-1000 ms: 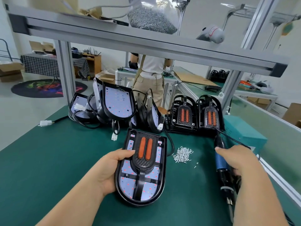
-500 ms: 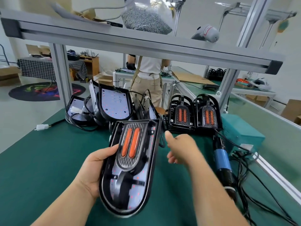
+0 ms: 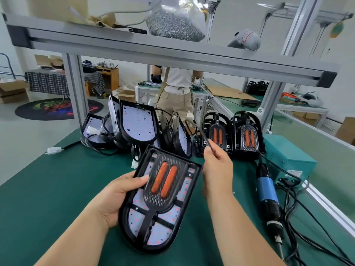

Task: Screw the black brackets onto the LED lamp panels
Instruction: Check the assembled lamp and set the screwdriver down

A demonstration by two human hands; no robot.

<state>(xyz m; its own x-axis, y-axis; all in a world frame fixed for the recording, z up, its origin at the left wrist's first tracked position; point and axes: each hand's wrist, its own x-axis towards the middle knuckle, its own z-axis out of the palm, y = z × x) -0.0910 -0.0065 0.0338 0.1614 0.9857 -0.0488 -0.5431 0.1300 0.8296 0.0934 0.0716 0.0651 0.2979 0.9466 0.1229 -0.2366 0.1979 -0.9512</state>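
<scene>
The left hand (image 3: 117, 196) has its fingers tucked behind the lamp panel (image 3: 140, 219), only the thumb showing. Where the black cable (image 3: 200, 134) pinched in the right hand (image 3: 217, 169) runs below the fingers is hidden. The person (image 3: 178, 87) at the far surface is cut off above the shoulders by the shelf rail (image 3: 172, 54).

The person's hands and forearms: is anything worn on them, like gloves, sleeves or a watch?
Nothing visible. The left hand and the right hand have no gloves and no rings in view. Both forearms are bare down to the picture's edge: no sleeve, watch or band.
</scene>
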